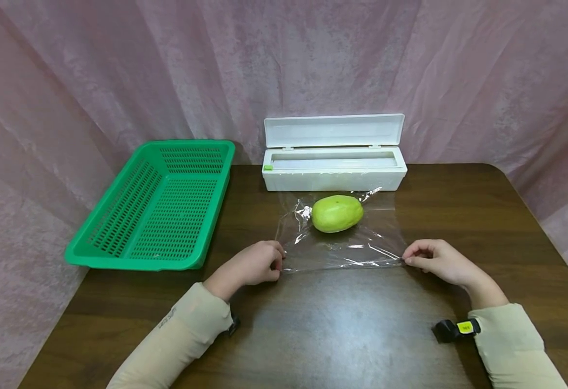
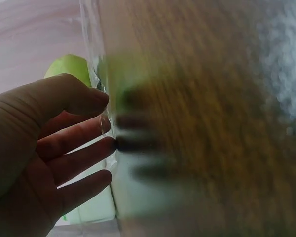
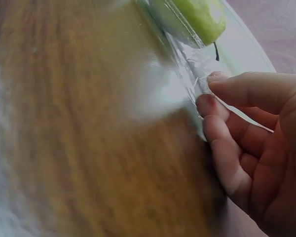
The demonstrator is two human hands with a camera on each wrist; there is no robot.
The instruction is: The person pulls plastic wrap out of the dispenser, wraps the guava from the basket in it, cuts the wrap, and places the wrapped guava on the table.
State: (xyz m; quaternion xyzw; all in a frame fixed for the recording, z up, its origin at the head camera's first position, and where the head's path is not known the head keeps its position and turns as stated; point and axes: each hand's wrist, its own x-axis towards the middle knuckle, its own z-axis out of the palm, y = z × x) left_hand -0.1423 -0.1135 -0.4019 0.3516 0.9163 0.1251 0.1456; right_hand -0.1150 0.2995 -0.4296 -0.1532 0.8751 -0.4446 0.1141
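A sheet of clear plastic wrap (image 1: 332,252) lies on the table, running forward from the front of a white wrap dispenser box (image 1: 334,181). On the sheet rests a yellow-green oval fruit (image 1: 338,214); the right wrist view shows its short dark stem. My left hand (image 1: 260,263) is at the near left corner of the wrap, pinching its edge between thumb and fingers (image 2: 91,101). At the near right corner my right hand (image 1: 440,262) pinches the edge between thumb and forefinger. The near edge stretches fairly straight between both hands.
A green slatted plastic basket (image 1: 206,254) stands at the left of the wooden table (image 1: 313,335). The dispenser's hinged lid (image 1: 334,131) stands up at the back, against a pink curtain (image 1: 332,59). The table's right edge slopes away beyond my right hand.
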